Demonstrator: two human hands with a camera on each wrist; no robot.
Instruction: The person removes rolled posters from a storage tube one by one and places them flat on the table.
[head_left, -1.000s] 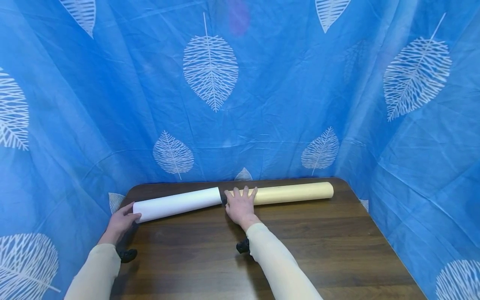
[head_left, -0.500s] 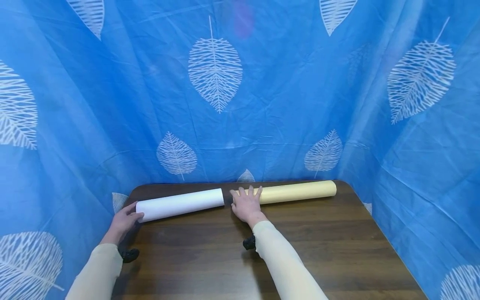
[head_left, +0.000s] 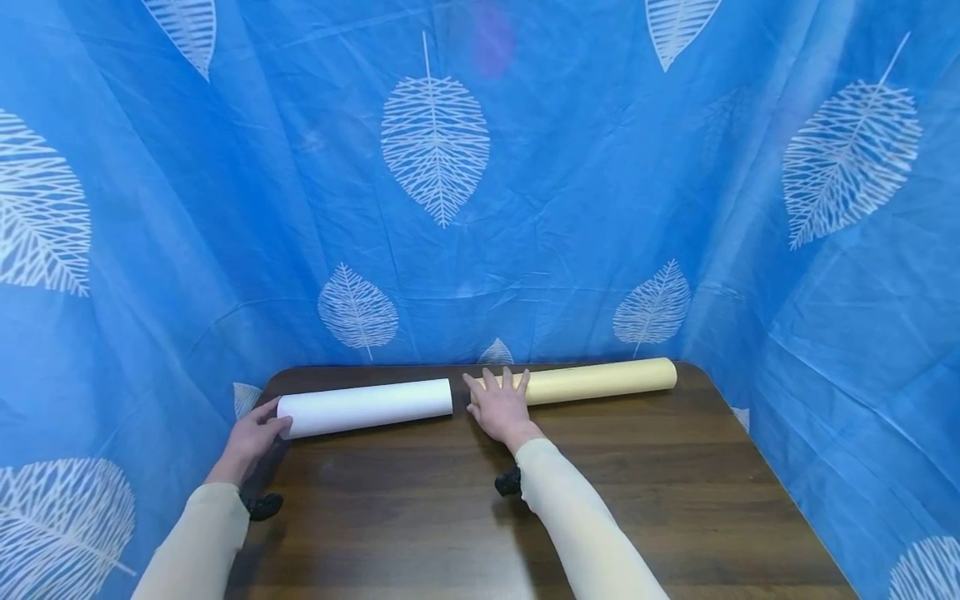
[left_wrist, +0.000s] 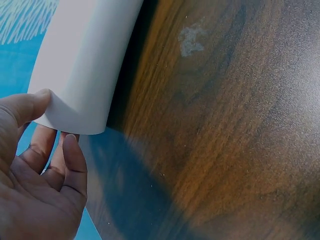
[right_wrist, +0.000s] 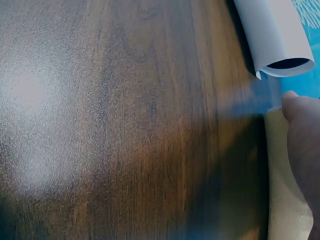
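L hand [head_left: 251,435] hides pt of white roll [head_left: 365,408], left end; roll's inside too dark to tell. R hand [head_left: 501,408] covers pt of yellow roll [head_left: 600,382], left end; both cut off in R wrist view. Near edge of table [head_left: 405,500] & sleeves [head_left: 198,542] cut off, head view.

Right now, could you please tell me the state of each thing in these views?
White paper roll: rolled up, lying on its side; one end shows hollow.
Yellow paper roll: rolled up, lying on its side, apart from the white roll.
Left hand: holding the white roll's left end.
Right hand: fingers spread on the yellow roll's left end.
Wood-grain tabletop: bearing both rolls, marked by a pale smudge.
Blue leaf-print curtain: hanging, creased.
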